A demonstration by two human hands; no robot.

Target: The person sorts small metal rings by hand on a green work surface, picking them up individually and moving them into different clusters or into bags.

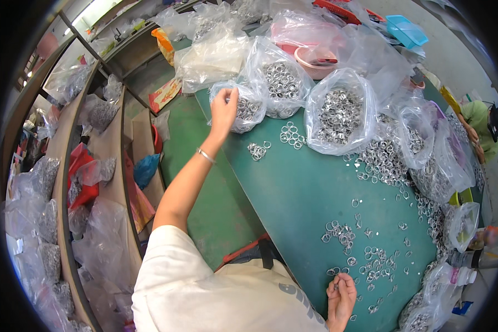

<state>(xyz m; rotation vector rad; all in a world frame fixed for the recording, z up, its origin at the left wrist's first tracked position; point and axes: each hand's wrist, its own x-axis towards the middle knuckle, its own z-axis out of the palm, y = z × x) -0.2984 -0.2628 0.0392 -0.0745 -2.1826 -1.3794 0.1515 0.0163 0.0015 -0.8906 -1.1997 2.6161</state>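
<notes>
My left hand [224, 110] is reached out over a small clear plastic bag of silver rings [248, 110] at the table's far left edge. Its fingers are bent together, and what they hold, if anything, is hidden. Down by the near edge, my right hand [342, 297] has its fingertips pinched close to some loose rings [337, 271]; I cannot make out anything between them. More silver rings [377, 263] lie scattered just beyond it. Two little piles of rings, one clump [257, 151] and one looser group [292, 135], rest beside the bag.
Larger open bags of rings [340, 116] line the back of the green table [282, 191]. A big heap of rings [384, 160] spreads along the right side. Shelves [66, 149] with bagged parts stand at left. Another person [481, 124] is at the far right.
</notes>
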